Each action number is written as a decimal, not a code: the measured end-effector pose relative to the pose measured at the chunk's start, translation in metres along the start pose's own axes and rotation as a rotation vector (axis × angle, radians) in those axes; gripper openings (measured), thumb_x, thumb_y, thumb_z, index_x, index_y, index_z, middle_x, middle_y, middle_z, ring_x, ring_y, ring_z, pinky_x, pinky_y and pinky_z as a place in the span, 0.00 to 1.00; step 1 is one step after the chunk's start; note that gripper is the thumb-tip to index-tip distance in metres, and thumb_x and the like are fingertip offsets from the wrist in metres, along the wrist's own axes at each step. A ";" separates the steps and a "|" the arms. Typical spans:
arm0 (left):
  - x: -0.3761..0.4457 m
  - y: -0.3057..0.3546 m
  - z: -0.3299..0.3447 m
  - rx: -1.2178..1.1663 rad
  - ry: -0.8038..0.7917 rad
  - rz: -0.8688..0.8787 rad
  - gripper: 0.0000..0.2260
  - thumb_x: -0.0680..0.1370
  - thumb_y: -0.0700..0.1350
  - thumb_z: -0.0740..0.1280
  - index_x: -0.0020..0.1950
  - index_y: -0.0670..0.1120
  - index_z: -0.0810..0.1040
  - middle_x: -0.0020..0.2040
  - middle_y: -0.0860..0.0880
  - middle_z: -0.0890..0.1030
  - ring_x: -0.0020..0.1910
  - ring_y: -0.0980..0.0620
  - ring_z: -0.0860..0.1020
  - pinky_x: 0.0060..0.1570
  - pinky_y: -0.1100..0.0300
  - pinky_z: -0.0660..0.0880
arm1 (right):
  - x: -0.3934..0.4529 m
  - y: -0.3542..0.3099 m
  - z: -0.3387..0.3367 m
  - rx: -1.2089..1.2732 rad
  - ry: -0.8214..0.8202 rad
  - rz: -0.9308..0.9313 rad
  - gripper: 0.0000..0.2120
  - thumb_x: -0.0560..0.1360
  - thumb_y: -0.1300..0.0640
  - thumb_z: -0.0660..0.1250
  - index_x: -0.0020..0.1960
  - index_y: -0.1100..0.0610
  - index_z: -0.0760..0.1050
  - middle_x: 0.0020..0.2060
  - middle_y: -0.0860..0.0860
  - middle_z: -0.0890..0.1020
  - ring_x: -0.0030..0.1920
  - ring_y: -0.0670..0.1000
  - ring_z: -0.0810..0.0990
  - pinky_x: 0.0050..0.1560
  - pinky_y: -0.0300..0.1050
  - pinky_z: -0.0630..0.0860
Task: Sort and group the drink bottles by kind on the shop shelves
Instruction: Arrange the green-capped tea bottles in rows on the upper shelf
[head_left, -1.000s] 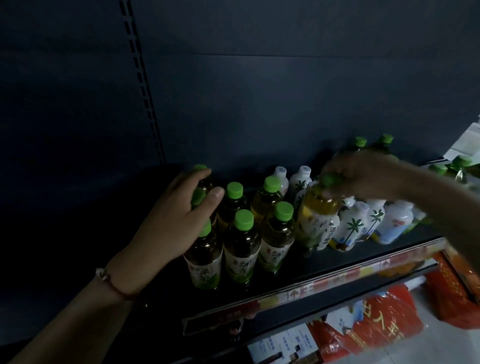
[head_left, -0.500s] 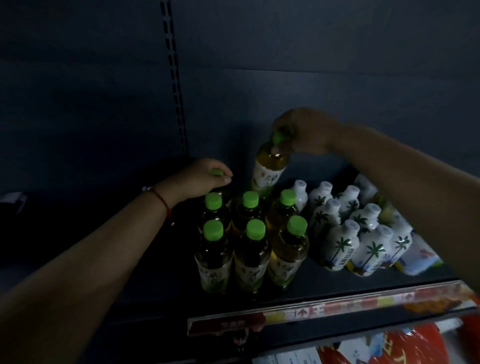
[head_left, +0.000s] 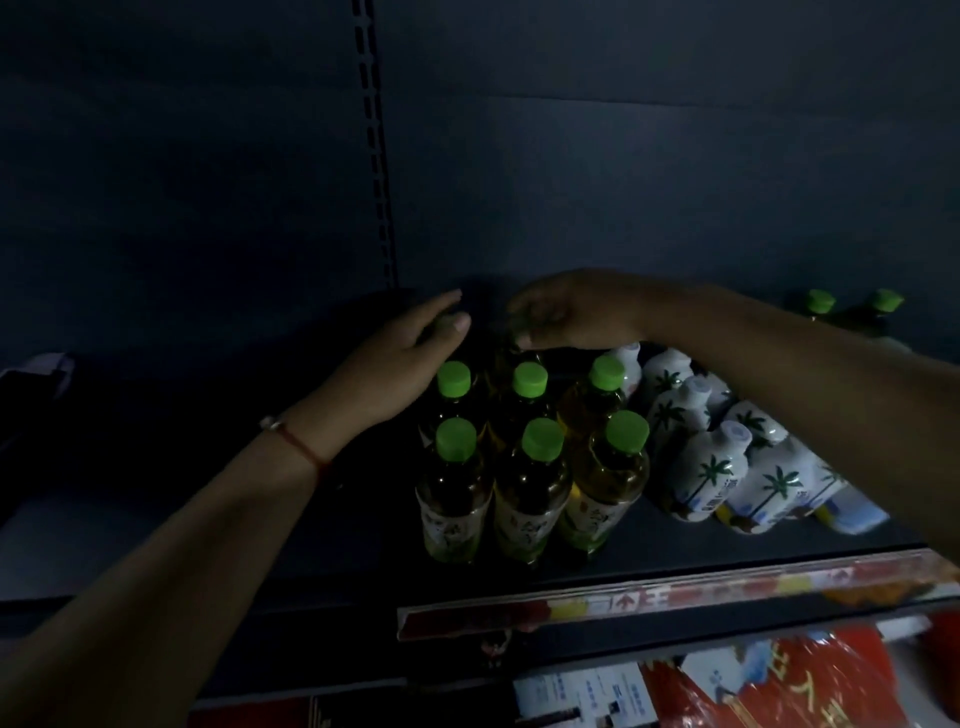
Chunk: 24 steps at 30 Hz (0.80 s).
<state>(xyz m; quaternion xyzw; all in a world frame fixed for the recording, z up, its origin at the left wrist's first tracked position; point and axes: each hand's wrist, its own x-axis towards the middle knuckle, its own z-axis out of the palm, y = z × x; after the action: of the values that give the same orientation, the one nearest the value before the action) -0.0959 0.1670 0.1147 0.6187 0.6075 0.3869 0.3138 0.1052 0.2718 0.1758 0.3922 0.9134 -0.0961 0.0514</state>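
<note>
Several green-capped tea bottles (head_left: 530, 488) stand in rows on the dark shelf (head_left: 675, 558). To their right is a cluster of white bottles with palm-tree prints (head_left: 711, 475). My right hand (head_left: 566, 312) reaches to the back of the tea group, its fingers closed on the cap of a tea bottle that is mostly hidden behind the rows. My left hand (head_left: 400, 364) rests on the top of the back-left tea bottle, thumb and fingers around its cap. Two more green-capped bottles (head_left: 852, 306) stand far back right.
A red and yellow price strip (head_left: 675, 592) runs along the shelf's front edge. Red packages (head_left: 779, 680) and white cards lie on the level below. A slotted upright (head_left: 374, 140) divides the dark back panel. The shelf left of the bottles is dark.
My right hand has brought the tea bottle down from the air to the back of the tea group. My left hand stays at the back-left bottle's cap.
</note>
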 end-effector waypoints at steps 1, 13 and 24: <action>-0.018 0.001 -0.004 0.026 0.022 0.040 0.23 0.80 0.62 0.60 0.76 0.63 0.65 0.70 0.64 0.69 0.69 0.66 0.67 0.62 0.69 0.62 | -0.014 -0.004 -0.004 0.017 0.056 -0.004 0.26 0.77 0.42 0.64 0.73 0.49 0.68 0.69 0.49 0.74 0.67 0.51 0.73 0.61 0.40 0.65; -0.114 -0.038 0.037 0.323 0.051 0.226 0.43 0.72 0.53 0.75 0.78 0.66 0.51 0.68 0.57 0.66 0.64 0.61 0.68 0.55 0.66 0.69 | -0.092 -0.049 0.053 -0.080 0.023 -0.183 0.26 0.71 0.49 0.74 0.67 0.45 0.71 0.58 0.45 0.73 0.55 0.46 0.73 0.49 0.45 0.73; -0.117 -0.045 0.041 0.237 0.070 0.221 0.42 0.73 0.52 0.75 0.78 0.67 0.52 0.67 0.60 0.65 0.67 0.56 0.70 0.61 0.53 0.75 | -0.131 -0.016 0.063 -0.083 0.179 0.097 0.28 0.70 0.40 0.71 0.67 0.46 0.71 0.57 0.47 0.75 0.56 0.48 0.73 0.50 0.40 0.68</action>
<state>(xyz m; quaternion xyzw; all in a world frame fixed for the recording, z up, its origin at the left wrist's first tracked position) -0.0798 0.0572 0.0438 0.7005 0.5879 0.3658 0.1728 0.1850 0.1546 0.1383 0.4407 0.8974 -0.0201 -0.0096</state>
